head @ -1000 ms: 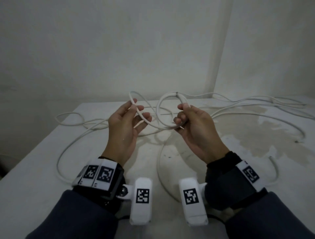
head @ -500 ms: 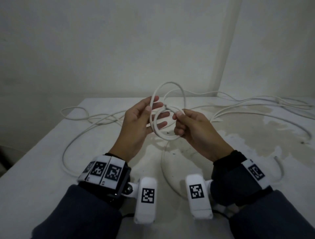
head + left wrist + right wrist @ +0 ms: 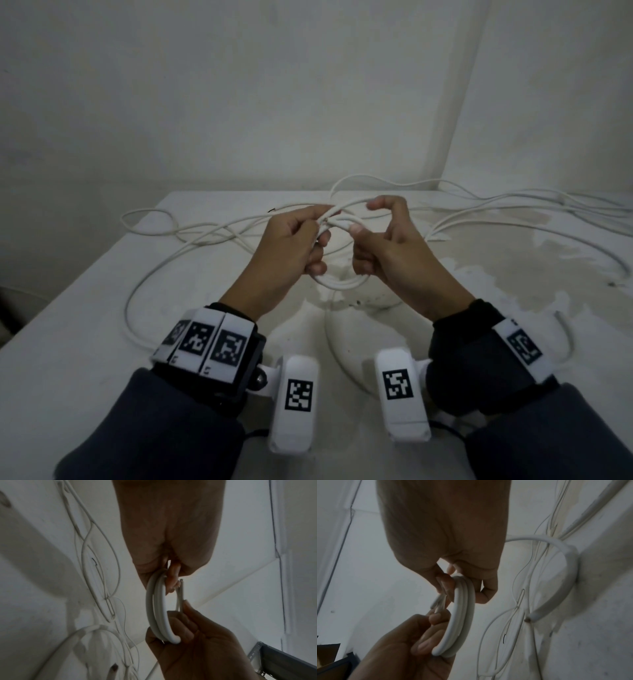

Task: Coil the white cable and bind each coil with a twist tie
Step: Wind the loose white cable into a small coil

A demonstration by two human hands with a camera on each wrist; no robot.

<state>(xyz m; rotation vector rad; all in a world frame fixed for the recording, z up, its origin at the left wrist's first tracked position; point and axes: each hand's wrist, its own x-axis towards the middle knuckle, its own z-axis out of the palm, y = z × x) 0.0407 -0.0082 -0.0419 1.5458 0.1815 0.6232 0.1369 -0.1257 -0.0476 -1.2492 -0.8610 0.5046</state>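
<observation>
A small coil (image 3: 342, 282) of the white cable hangs between both hands above the table. My left hand (image 3: 322, 233) grips its left side with curled fingers. My right hand (image 3: 363, 219) pinches the top and right side. In the left wrist view the coil (image 3: 157, 608) shows a few stacked turns, and the cable's cut end (image 3: 181, 588) sticks up beside the right hand's fingertips (image 3: 187, 607). The right wrist view shows the same coil (image 3: 460, 615) running between the two hands. The rest of the cable (image 3: 205, 233) trails loosely over the table.
The white table (image 3: 85, 325) has a stained patch (image 3: 531, 260) at the right and meets walls at the back. A short dark wire piece (image 3: 271, 210) lies at the far edge. A grey metal frame (image 3: 283, 660) and a cardboard box (image 3: 327, 655) stand off the table.
The two separate loops held apart a second ago have been brought together. The hands have closed in on each other and now hold one compact coil.
</observation>
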